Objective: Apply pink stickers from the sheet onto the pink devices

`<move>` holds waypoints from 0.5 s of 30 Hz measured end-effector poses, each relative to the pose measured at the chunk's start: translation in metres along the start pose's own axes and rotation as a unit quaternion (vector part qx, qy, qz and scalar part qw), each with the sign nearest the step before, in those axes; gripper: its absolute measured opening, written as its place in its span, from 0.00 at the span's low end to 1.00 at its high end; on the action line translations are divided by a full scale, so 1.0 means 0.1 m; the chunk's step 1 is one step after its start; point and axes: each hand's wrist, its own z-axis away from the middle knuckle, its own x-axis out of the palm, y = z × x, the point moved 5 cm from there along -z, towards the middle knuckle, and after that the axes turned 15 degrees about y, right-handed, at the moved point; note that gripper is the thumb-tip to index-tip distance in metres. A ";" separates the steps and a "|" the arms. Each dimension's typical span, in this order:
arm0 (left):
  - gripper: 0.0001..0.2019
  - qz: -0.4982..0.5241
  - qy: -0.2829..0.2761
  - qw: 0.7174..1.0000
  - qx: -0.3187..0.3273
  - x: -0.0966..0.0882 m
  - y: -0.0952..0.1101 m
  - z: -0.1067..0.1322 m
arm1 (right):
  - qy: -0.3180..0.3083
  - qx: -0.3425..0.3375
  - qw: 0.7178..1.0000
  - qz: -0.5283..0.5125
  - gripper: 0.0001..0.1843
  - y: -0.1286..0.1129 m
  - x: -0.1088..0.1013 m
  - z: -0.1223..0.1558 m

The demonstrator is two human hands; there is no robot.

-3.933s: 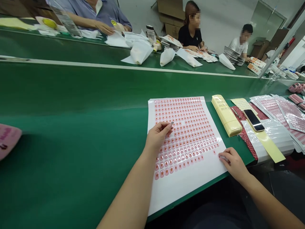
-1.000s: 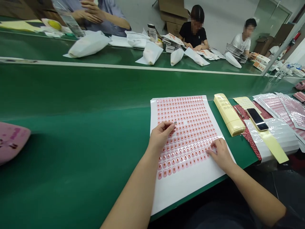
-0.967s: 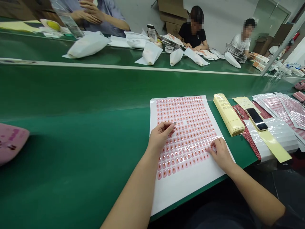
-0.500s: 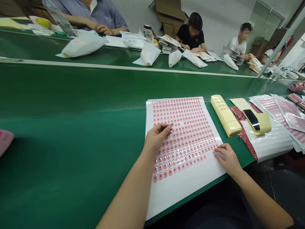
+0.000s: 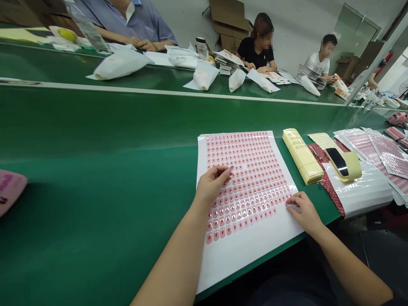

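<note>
A white sheet (image 5: 245, 259) lies on the green table, covered with rows of small glossy pink stickers (image 5: 242, 187), each with a reddish mark. Over the left middle of the rows is my left hand (image 5: 213, 185), thumb and forefinger pinched together. A tiny greyish spot shows at its fingertips; whether it is a nail or a held piece I cannot tell. My right hand (image 5: 304, 211) rests at the sheet's right edge, beside the end of the lower rows. Its fingers are curled, thumb near forefinger, and what they pinch is too small to make out.
Right of the sheet lie a folded yellow paper bundle (image 5: 302, 156), a phone (image 5: 337, 161), a white plastic packet (image 5: 360, 193) and more sticker sheets (image 5: 387, 148). A pink object (image 5: 11, 191) sits far left. Co-workers sit behind a raised ledge (image 5: 127, 87) holding white paper packets (image 5: 123, 63).
The whole view has shifted slightly, so more of the pink object at the left shows. Both hands keep nearly the same pose on the sheet. One co-worker's head has turned.
</note>
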 end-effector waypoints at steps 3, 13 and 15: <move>0.16 0.000 0.000 1.000 0.000 0.00 -0.01 0.00 | 0.000 0.000 1.000 -0.001 0.07 0.02 0.01 0.01; 0.16 0.001 0.000 1.000 -0.010 0.01 0.01 0.01 | 0.044 -0.121 0.991 0.021 0.11 -0.05 -0.01 0.11; 0.16 0.001 0.000 1.000 -0.011 0.01 0.01 0.02 | 0.031 -0.110 0.993 0.011 0.10 -0.05 -0.02 0.08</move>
